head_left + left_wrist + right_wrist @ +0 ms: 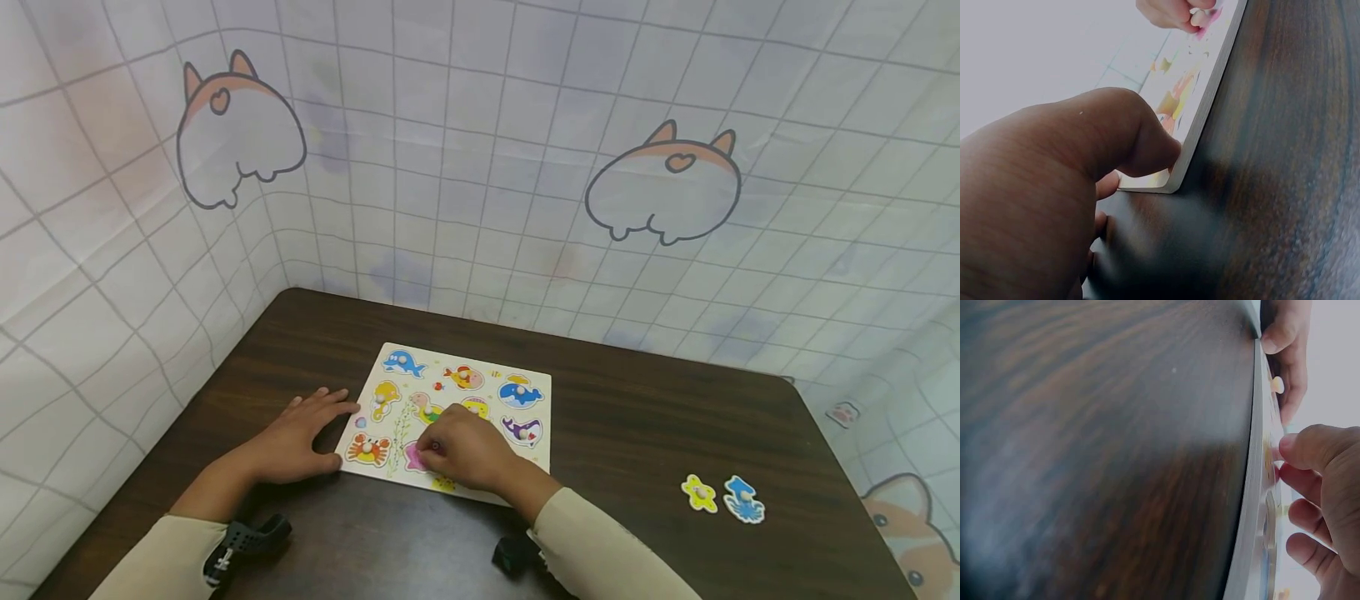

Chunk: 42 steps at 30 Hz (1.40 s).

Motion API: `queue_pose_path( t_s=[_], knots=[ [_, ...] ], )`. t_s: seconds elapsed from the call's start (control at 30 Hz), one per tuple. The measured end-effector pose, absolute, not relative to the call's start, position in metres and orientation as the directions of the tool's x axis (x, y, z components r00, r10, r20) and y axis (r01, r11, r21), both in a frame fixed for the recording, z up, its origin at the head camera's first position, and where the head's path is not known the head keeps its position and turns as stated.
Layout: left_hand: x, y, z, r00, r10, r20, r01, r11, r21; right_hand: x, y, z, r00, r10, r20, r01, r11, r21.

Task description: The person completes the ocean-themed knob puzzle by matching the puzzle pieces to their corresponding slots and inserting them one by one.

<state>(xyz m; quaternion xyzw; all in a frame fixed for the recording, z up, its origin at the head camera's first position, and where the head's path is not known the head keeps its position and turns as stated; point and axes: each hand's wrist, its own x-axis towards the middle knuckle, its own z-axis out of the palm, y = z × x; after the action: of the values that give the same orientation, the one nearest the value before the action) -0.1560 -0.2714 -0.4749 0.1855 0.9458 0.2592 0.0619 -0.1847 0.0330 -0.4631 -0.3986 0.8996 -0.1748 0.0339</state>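
A wooden sea-animal puzzle board (472,492) lies flat on the table, with several knobbed pieces in it, among them an orange crab piece (367,449). My right hand (467,448) is over the board's lower middle, thumb and forefinger pinching the knob of a pink puzzle piece (412,457) that is partly hidden under the fingers. My left hand (294,437) rests at the board's left side with fingers spread. In the left wrist view, the left thumb (1154,150) touches the board's near corner.
A yellow star piece (700,493) and a blue sea-creature piece (744,500) lie on the dark wooden table (637,433), to the right of the board. A white grid-patterned curtain (480,167) hangs behind and beside the table.
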Motion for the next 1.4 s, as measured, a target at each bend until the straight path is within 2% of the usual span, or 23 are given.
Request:
queue_pose_path(
  t_s=[0.33, 0.7, 0.97, 1.4],
  knots=[
    [-0.156, -0.271, -0.474, -0.924, 0.381, -0.024, 0.315, 0.796, 0.517, -0.179, 0.056, -0.461, -0.668, -0.736, 0.112, -0.722, 0.606, -0.334],
    [-0.157, -0.271, -0.474, -0.923, 0.384, -0.027, 0.316, 0.797, 0.515, -0.174, 0.099, -0.460, -0.769, -0.634, 0.082, -0.608, 0.687, -0.398],
    [-0.156, -0.270, -0.474, -0.924, 0.382, -0.019, 0.320, 0.798, 0.510, -0.169, 0.132, -0.456, -0.785, -0.601, 0.152, -0.603, 0.682, -0.413],
    [-0.156, -0.271, -0.474, -0.922, 0.385, -0.027, 0.319, 0.798, 0.511, -0.165, 0.199, -0.457, -0.835, -0.511, 0.205, -0.549, 0.749, -0.371]
  ],
)
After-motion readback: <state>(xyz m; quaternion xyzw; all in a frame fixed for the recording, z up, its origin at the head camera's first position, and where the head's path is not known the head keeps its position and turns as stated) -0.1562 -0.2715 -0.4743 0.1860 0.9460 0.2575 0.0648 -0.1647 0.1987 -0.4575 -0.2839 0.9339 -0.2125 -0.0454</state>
